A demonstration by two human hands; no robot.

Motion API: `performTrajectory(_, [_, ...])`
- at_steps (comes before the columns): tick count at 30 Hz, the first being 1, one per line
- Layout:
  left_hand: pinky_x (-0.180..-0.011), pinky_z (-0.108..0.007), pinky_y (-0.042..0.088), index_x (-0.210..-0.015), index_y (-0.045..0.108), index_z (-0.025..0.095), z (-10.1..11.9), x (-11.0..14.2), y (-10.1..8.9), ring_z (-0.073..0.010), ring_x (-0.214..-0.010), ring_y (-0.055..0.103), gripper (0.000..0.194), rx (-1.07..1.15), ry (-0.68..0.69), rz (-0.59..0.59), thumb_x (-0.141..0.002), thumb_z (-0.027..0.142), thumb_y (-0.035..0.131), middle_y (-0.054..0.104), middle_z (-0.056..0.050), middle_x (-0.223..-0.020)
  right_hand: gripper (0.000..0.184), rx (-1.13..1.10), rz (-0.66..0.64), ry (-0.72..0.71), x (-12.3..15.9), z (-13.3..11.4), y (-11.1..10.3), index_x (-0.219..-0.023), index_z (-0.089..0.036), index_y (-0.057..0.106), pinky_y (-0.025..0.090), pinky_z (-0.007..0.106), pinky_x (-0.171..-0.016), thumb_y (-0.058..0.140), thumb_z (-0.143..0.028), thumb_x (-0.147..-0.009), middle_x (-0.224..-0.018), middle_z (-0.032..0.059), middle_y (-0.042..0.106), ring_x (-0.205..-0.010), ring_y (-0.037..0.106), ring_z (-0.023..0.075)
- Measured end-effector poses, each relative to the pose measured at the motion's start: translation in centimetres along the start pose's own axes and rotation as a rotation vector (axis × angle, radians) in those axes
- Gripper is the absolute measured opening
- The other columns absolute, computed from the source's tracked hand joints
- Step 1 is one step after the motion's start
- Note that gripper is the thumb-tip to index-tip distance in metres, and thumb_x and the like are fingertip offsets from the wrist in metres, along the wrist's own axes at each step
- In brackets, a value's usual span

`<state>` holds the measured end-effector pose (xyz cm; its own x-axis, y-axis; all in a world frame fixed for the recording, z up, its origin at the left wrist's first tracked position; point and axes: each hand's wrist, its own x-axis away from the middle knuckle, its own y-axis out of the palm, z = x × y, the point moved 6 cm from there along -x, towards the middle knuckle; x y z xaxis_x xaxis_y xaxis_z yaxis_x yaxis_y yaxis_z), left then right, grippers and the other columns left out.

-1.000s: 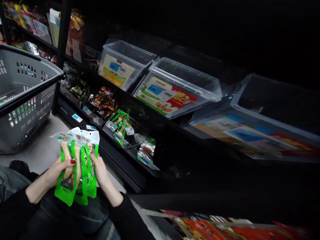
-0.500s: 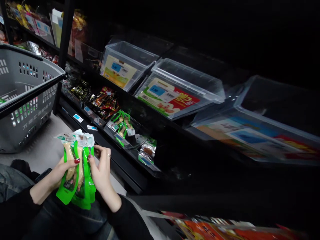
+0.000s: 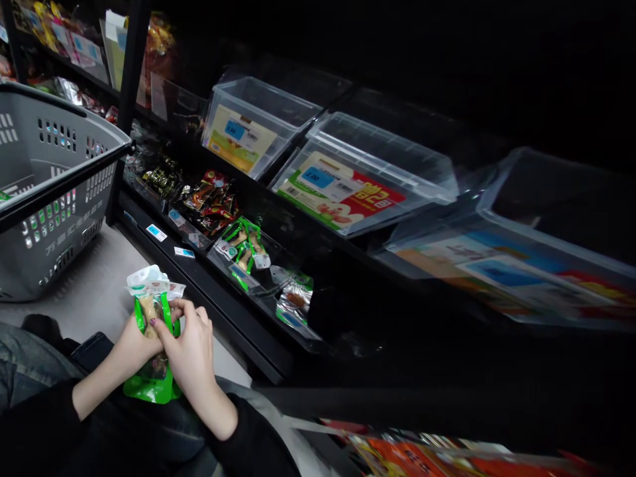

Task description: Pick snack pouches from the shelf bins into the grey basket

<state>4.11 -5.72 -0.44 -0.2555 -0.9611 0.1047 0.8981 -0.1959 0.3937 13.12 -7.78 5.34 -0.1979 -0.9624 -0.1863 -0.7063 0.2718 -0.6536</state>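
Note:
Both my hands hold a bunch of green snack packets [image 3: 152, 301] with pale bone-shaped contents, low at the left over my lap. My left hand [image 3: 133, 341] grips the bunch from below and behind. My right hand [image 3: 187, 344] closes over its front, fingers curled on the packets. The packets are stacked together, white tops up. More of the same green packets [image 3: 242, 248] lie in a tray on the low shelf just beyond my hands.
A grey shopping basket [image 3: 54, 192] stands on the floor at the left. Dark shelves hold red and dark snack packets [image 3: 209, 199], clear plastic bins [image 3: 258, 126] with price labels, and more bins to the right. Orange-red packets [image 3: 437, 457] lie at the bottom edge.
The fanned packets have been gathered into a tight stack. My right hand moved from the side onto the front of the bunch, and both hands sank slightly lower.

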Motion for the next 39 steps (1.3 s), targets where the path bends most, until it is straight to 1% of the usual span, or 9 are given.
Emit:
performTrajectory(4, [-0.061, -0.025, 0.047, -0.085, 0.062, 0.015, -0.7, 0.1, 0.0, -0.0163, -0.061, 0.061, 0.038, 0.023, -0.103, -0.062, -0.05, 0.003, 0.068, 0.066, 0.001, -0.064, 0.015, -0.218, -0.098, 0.025, -0.4, 0.7, 1.0, -0.059, -0.022, 0.048, 0.031, 0.029, -0.065, 0.058, -0.028, -0.069, -0.061, -0.0016, 0.048, -0.068, 0.042, 0.0177])
performTrajectory(8, [-0.049, -0.023, 0.044, -0.076, 0.063, 0.012, -0.9, 0.7, 0.2, -0.0145, -0.048, 0.057, 0.026, 0.117, -0.267, -0.182, -0.052, 0.017, 0.074, 0.062, 0.002, -0.052, 0.015, -0.57, -0.097, 0.119, -0.6, 1.6, 1.4, -0.067, -0.02, 0.048, 0.034, 0.024, -0.057, 0.053, -0.032, -0.074, -0.061, -0.0035, 0.046, -0.059, 0.041, 0.0129])
performTrajectory(12, [-0.06, -0.027, 0.048, -0.083, 0.064, 0.014, -0.8, 0.9, 0.0, -0.0178, -0.062, 0.063, 0.037, 0.306, -0.314, -0.109, -0.064, 0.046, 0.064, 0.068, -0.004, -0.067, 0.017, -0.789, -0.011, 0.145, -0.9, 2.2, 0.8, -0.07, -0.02, 0.049, 0.038, 0.024, -0.062, 0.057, -0.035, -0.073, -0.067, -0.0031, 0.049, -0.064, 0.045, 0.0126])
performTrajectory(19, [-0.062, -0.028, 0.047, -0.073, 0.066, 0.013, -0.6, 0.2, -1.0, -0.0174, -0.057, 0.062, 0.024, 0.135, -0.297, 0.015, -0.065, 0.036, 0.066, 0.069, -0.003, -0.062, 0.016, -1.097, 0.023, 0.334, -2.2, 3.8, -0.5, -0.071, -0.02, 0.051, 0.037, 0.022, -0.048, 0.064, -0.027, -0.065, -0.059, -0.0046, 0.049, -0.049, 0.046, 0.0094])
performTrajectory(25, [-0.051, -0.024, 0.044, -0.063, 0.064, 0.013, -0.2, 0.0, -1.7, -0.0148, -0.05, 0.059, 0.022, 0.084, -0.272, 0.021, -0.063, 0.034, 0.068, 0.066, -0.001, -0.055, 0.054, -1.35, -0.329, 0.625, -2.6, 5.0, 0.8, -0.083, -0.017, 0.057, 0.018, 0.018, -0.032, 0.046, -0.067, -0.066, -0.057, -0.0023, 0.051, -0.034, 0.03, 0.005])
performTrajectory(27, [-0.051, -0.024, 0.045, -0.065, 0.064, 0.013, -0.1, 0.0, -1.7, -0.0152, -0.051, 0.06, 0.022, 0.096, -0.272, 0.01, -0.063, 0.035, 0.068, 0.066, -0.001, -0.055, 0.056, -1.412, -0.429, 0.61, -2.4, 4.4, 1.0, -0.086, -0.018, 0.058, 0.019, 0.018, -0.033, 0.043, -0.068, -0.067, -0.061, -0.001, 0.054, -0.036, 0.031, 0.0052])
performTrajectory(30, [-0.052, -0.024, 0.047, -0.067, 0.063, 0.013, 0.2, 0.0, -1.6, -0.0153, -0.051, 0.061, 0.023, 0.143, -0.264, -0.011, -0.063, 0.035, 0.068, 0.066, -0.002, -0.056, 0.032, -1.493, -0.467, 0.528, -2.4, 3.4, 0.7, -0.09, -0.02, 0.059, 0.028, 0.017, -0.037, 0.058, -0.041, -0.067, -0.066, -0.0021, 0.056, -0.041, 0.036, 0.0052])
performTrajectory(33, [-0.05, -0.024, 0.047, -0.066, 0.063, 0.013, 0.8, 0.1, -1.7, -0.015, -0.048, 0.06, 0.022, 0.25, -0.241, 0.006, -0.06, 0.033, 0.07, 0.066, -0.002, -0.055, 0.03, -1.505, -0.429, 0.458, -2.6, 2.8, 0.0, -0.09, -0.022, 0.06, 0.043, 0.022, -0.051, 0.055, -0.022, -0.06, -0.075, -0.0007, 0.061, -0.059, 0.052, 0.0104])
performTrajectory(39, [-0.045, -0.024, 0.049, -0.064, 0.059, 0.014, 1.5, 0.5, -2.2, -0.0158, -0.045, 0.06, 0.021, 0.404, -0.263, 0.092, -0.055, 0.029, 0.071, 0.065, 0.0, -0.051, 0.025, -1.21, -0.325, 0.386, -4.3, 4.2, -1.8, -0.087, -0.018, 0.061, 0.048, 0.032, -0.065, 0.055, -0.031, -0.066, -0.08, 0.0045, 0.067, -0.072, 0.062, 0.0193])
